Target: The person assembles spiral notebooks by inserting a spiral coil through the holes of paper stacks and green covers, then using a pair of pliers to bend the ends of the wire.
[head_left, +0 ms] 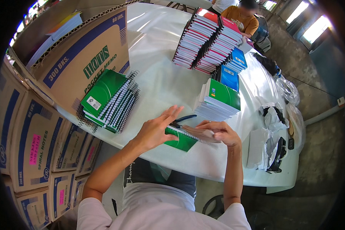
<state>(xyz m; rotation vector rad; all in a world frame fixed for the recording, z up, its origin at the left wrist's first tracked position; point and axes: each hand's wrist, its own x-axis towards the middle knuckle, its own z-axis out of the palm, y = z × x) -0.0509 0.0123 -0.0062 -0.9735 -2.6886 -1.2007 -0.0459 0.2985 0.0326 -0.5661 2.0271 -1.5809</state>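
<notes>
Among notebook stacks, beside pliers, left hand open on green notebook, right hand, grip unclear

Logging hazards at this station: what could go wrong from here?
The brown sheet at the right hand sits close to the coil; it might snag.
The dark-handled tool lies just behind the notebook; a hand could knock it.
The left stack is uneven; it might slide.
</notes>
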